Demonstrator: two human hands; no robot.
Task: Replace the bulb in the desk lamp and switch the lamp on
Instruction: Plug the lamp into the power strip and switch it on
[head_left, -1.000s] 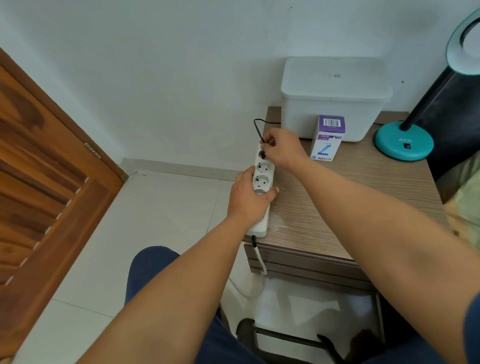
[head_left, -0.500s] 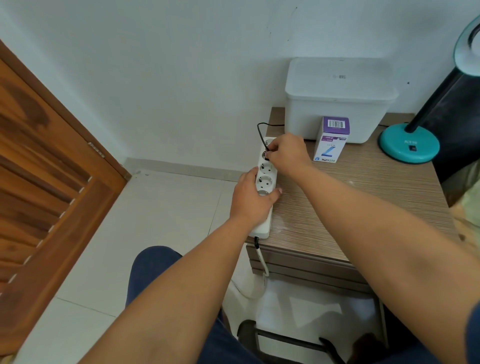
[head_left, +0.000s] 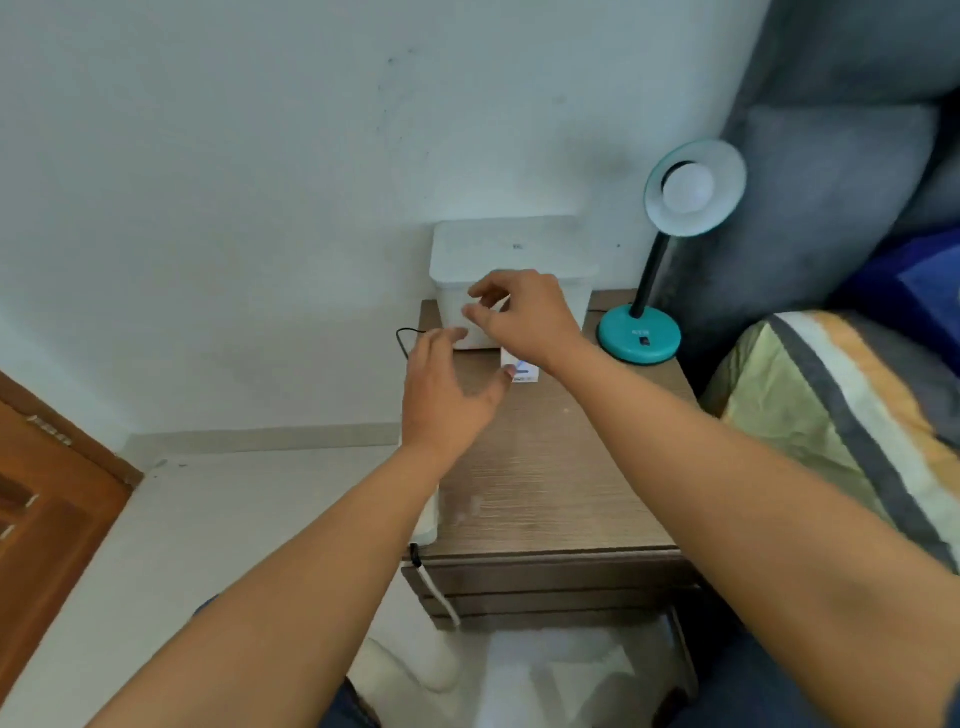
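Nearest, just before the white bin (head_left: 511, 249), the left hand (head_left: 449, 400) hovers with fingers spread, empty. The right hand (head_left: 524, 317) hangs just before the bin, fingers loosely parted, holding nothing. Beyond, right of the bin, the desk lamp (head_left: 640, 338) carries its bulb (head_left: 688, 189). Bulb glass probably light, smooth, breakable: grip around its globe.

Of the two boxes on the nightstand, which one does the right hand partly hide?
The small bulb box; only its lower edge shows beneath the right hand. The big white bin behind stays largely visible.
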